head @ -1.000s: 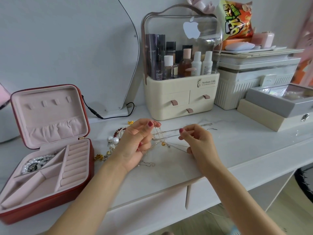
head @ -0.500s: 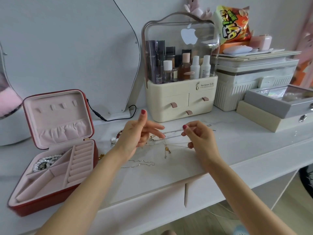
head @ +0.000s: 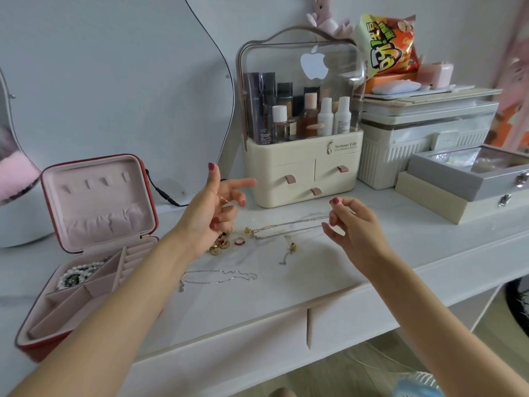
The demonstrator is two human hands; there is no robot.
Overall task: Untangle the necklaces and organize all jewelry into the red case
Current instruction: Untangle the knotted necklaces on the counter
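I am pinching one end of the chains [head: 289,228] in my right hand [head: 353,227], grip closed on them; my left hand [head: 213,210] is hovering with its grip open. The chains are trailing across the bench [head: 400,247], well apart from the red case [head: 86,253]. I am judging slow, separate pulls best.
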